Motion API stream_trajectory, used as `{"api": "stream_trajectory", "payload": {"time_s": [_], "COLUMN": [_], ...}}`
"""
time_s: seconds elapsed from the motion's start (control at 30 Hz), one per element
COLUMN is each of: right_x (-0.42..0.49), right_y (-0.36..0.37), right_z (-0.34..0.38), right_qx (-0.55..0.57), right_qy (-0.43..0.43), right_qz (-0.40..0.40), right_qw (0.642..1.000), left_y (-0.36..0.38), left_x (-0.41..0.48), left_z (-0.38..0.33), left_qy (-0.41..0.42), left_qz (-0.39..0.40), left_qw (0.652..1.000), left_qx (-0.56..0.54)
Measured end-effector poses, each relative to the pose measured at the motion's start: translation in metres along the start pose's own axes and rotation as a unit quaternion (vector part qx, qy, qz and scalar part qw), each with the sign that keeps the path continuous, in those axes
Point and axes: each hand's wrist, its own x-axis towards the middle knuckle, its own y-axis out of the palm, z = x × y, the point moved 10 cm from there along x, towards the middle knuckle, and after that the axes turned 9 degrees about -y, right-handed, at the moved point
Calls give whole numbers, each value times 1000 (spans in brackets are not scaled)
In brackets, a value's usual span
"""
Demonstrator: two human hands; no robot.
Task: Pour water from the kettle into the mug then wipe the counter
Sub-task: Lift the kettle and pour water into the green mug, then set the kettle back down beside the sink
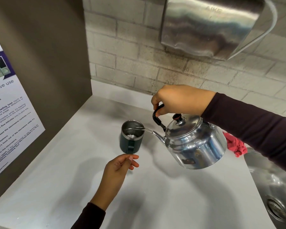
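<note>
The right hand (pixel 180 100), fingers wrapped tight on the kettle (pixel 195 142) handle, pours water into the mug (pixel 130 138), the left hand (pixel 120 164) waits loosely curled and empty, and next comes tipping back gently.

A shiny silver metal kettle (pixel 195 142) with a black handle pours into a dark green steel-lined mug (pixel 131 138) at its 9 o'clock, on a plain pale grey worktop (pixel 73 162). A crumpled red cloth (pixel 235 144) lies at the kettle's 3 o'clock, and both sleeves are dark maroon.
</note>
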Motion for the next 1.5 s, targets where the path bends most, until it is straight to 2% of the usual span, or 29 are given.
{"api": "stream_trajectory", "payload": {"time_s": [0.13,0.27,0.4,0.53,0.93,1.17,1.4,1.5], "right_x": [-10,-40,-80,-110,-208,-218,-204,-196], "right_y": [-2,7,40,68,146,182,197,203], "right_z": [-9,-38,-78,-101,-197,-255,-308,-323], "right_qx": [-2,32,161,204,216,249,332,340], "right_qy": [5,70,183,232,364,372,350,335], "right_qz": [-38,-106,-171,-213,-245,-240,-289,-293], "right_qw": [999,991,955,927,872,861,827,829], "left_y": [4,13,31,55,146,193,210,215], "left_x": [0,1,3,2,6,11,25,30], "left_z": [-2,-2,-3,-6,-6,-5,-6,-7], "left_qy": [6,9,12,23,24,21,10,7], "left_qz": [6,17,33,58,107,117,93,85], "left_qw": [1000,1000,999,997,990,989,993,994], "left_qx": [1,19,30,45,89,90,74,68]}}
